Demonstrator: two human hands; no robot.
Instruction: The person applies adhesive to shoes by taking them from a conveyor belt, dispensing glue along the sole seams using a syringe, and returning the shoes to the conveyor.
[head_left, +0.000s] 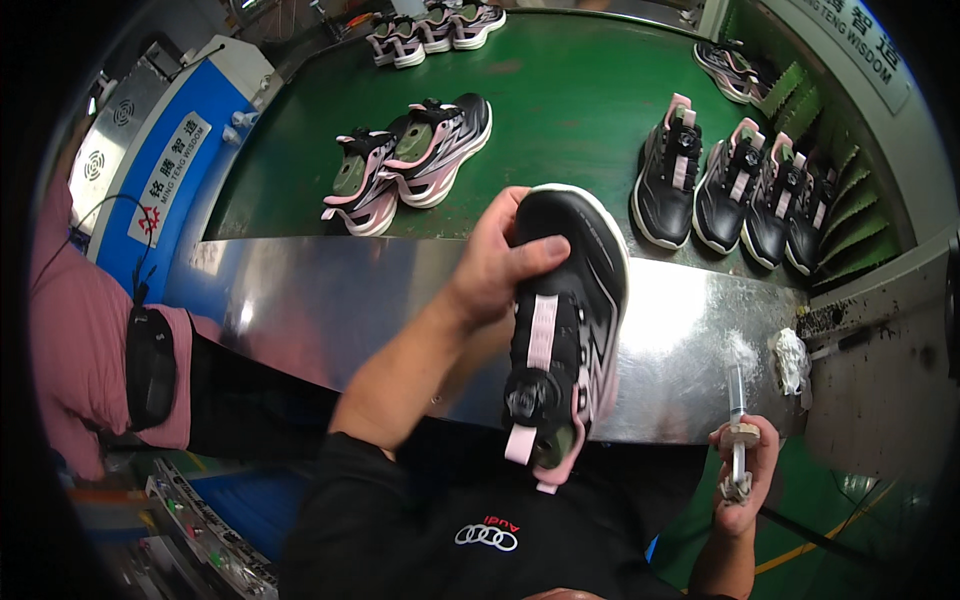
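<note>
My left hand (pixel 497 262) is closed round the toe of a black and pink sneaker (pixel 590 250), thumb on its upper. The shoe is held over the metal ledge, toe pointing away, its heel and pink pull tabs toward my body. A round dial and a pink strap show on its tongue. At the right, my right hand (pixel 762 470) grips a syringe (pixel 737 392) with a clear barrel and a pale collar. The tip points away from me, close to a white smear (pixel 738 350) on the metal. Some of the right fingers are hidden.
Several black sneakers (pixel 665 185) stand at the right of the green conveyor belt (pixel 560 90). A pair (pixel 440 150) rests left of centre, with more (pixel 480 25) farther back. A white wad (pixel 790 362) lies on the metal ledge (pixel 300 300). Someone in pink (pixel 95 340) is at the left.
</note>
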